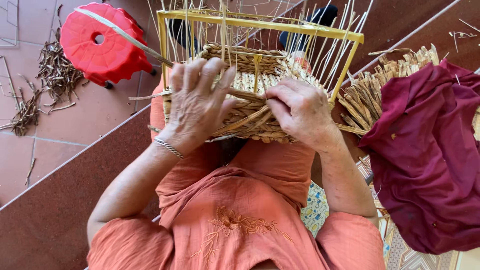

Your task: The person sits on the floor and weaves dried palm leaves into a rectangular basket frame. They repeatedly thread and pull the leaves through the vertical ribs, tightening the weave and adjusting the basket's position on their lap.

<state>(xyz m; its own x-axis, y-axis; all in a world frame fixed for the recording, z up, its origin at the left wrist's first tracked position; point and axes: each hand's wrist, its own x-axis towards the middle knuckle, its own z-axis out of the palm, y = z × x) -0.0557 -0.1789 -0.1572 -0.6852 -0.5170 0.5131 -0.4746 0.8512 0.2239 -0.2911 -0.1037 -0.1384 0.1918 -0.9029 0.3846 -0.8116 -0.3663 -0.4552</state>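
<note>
Both hands (200, 102) on half-woven basket (250, 117)

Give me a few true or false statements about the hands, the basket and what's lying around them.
1. Both hands rest on the woven basket. True: the left hand and right hand press on its braided side.
2. The stool is blue. False: it is red.
3. A yellow frame stands over the basket. True.
4. The maroon cloth lies by the left hand. False: it lies on the right hand's side.
5. The bracelet is on the right wrist. False: it is on the left wrist.
</note>
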